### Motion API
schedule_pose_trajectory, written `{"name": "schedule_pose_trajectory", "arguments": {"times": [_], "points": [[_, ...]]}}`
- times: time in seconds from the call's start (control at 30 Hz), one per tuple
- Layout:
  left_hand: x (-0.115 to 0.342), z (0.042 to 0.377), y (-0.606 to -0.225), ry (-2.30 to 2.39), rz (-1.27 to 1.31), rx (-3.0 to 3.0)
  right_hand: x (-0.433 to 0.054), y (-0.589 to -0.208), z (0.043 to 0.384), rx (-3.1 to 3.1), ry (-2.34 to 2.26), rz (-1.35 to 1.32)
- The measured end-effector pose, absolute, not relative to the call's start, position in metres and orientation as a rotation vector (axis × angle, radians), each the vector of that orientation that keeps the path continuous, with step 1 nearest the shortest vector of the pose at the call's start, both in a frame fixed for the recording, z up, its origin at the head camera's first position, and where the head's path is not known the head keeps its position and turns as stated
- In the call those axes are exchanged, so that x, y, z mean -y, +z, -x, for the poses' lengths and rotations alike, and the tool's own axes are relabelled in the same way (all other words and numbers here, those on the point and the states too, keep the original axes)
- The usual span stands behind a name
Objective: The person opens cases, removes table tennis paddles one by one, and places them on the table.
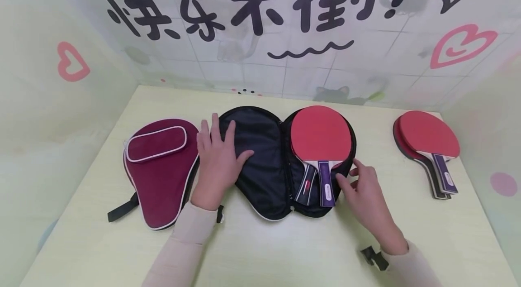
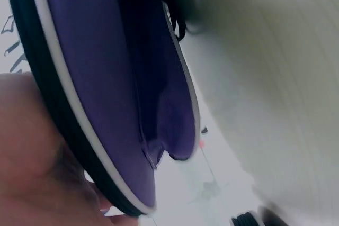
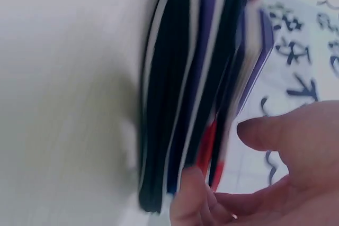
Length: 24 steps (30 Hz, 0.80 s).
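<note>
A paddle case [image 1: 260,174] lies unfolded in the head view, black lining up and joined along a zipped middle edge. Two red table tennis paddles overlap in its right half, the upper paddle [image 1: 321,137] with a purple-and-white handle, the lower showing a black handle [image 1: 306,185]. My left hand [image 1: 217,155] spreads straight fingers over the outer edge of the left half; in the left wrist view the purple outside of the case [image 2: 95,88] shows beside it. At the right rim is my right hand [image 1: 366,192], its thumb apart from the fingers; in the right wrist view a fingertip [image 3: 190,183] meets the case edge.
On the left lies a maroon paddle case [image 1: 163,187] with white piping, a small pocket and a black strap [image 1: 122,209]. Two more stacked red paddles [image 1: 429,135] lie at the right. A printed wall sheet [image 1: 260,65] stands behind the pale table [image 1: 260,255].
</note>
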<state>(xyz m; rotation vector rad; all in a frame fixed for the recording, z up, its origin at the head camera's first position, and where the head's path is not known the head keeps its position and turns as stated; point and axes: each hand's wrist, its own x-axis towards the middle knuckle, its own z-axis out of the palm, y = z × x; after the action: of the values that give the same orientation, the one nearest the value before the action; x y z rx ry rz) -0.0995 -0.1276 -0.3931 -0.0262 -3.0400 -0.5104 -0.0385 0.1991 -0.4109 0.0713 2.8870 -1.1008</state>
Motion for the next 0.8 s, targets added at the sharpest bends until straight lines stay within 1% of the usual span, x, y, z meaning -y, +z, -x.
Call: {"name": "schedule_pose_trajectory", "arguments": {"times": [0.2, 0.33, 0.47, 0.8], "points": [[0.112, 0.096, -0.399, -0.410, 0.243, 3.016, -0.173, -0.409, 0.022, -2.872, -1.230, -0.071], [0.099, 0.091, -0.404, -0.397, 0.391, 3.032, -0.164, -0.412, 0.019, -2.872, -1.273, -0.133], [0.088, 0.085, -0.407, -0.414, 0.514, 3.062, -0.158, -0.413, 0.019, -2.886, -1.213, -0.162], [0.079, 0.080, -0.414, -0.316, 0.621, 3.047, -0.146, -0.420, 0.020, -3.003, -1.051, -0.067]]}}
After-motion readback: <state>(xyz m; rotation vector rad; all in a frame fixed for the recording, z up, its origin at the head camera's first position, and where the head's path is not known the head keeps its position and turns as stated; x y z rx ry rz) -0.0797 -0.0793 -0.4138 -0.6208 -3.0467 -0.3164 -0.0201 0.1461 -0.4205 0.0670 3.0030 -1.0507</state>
